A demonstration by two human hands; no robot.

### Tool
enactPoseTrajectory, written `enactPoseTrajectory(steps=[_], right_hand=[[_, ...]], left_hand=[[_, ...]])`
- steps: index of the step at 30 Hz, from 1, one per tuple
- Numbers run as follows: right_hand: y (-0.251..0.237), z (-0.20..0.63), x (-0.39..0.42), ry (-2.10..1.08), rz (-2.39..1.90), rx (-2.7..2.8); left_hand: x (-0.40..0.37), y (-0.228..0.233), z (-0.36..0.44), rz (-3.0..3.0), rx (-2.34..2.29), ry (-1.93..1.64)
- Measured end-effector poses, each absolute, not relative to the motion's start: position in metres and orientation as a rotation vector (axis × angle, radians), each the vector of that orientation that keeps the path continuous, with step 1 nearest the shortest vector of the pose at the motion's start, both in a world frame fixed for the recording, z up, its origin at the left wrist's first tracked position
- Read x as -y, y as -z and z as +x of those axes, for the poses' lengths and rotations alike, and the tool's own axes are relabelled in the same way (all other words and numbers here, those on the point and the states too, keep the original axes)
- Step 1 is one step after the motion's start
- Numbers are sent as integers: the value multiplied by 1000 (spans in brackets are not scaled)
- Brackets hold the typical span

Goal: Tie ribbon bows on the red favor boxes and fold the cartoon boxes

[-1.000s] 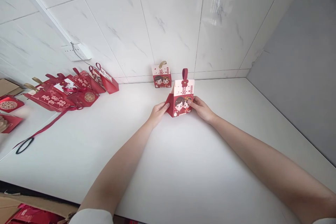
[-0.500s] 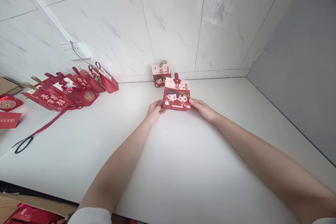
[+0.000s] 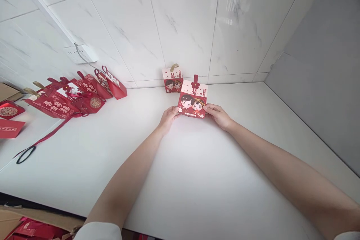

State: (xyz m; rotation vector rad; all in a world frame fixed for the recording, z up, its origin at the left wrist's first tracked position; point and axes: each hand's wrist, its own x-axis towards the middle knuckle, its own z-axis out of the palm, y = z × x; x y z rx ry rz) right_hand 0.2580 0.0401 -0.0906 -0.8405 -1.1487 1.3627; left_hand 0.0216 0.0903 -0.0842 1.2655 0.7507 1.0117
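Between my two hands is a red and pale pink gift box [image 3: 192, 101], printed with two cartoon faces and topped by a dark red flower and ribbon loop. My left hand [image 3: 169, 117] pinches its lower left edge, thumb in front. My right hand [image 3: 218, 115] grips the lower right edge the same way. The box leans back a little, tilted slightly clockwise. Just behind it and to the left, a similar gift box [image 3: 171, 82] with a gold loop stands upright against the wall, partly covered by the held one.
Several red gift boxes [image 3: 59, 105] with ribbon handles crowd the left of the white table [image 3: 180, 180]. A long red ribbon [image 3: 53, 133] trails to a black ring [image 3: 26, 155]. A cardboard carton [image 3: 42, 217] with red packages stands below the front edge. A wall socket [image 3: 81, 54] has a cable.
The held box has shifted slightly right and turned a little clockwise, and its ribbon loop now shows more fully. Both hands keep hold of it.
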Motion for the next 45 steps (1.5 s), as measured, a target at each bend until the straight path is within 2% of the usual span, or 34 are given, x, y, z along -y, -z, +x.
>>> enactPoseTrajectory(steps=[17, 26, 39, 45], right_hand=[[93, 263, -38, -1253, -861, 1329], [98, 261, -38, -976, -950, 1627], [98, 259, -39, -990, -949, 1568], [98, 260, -41, -1007, -1012, 1416]], left_hand=[[-87, 81, 24, 1313, -719, -916], [-79, 78, 35, 1340, -907, -959], [-80, 74, 29, 1433, -896, -823], [-85, 81, 25, 1429, -774, -897]])
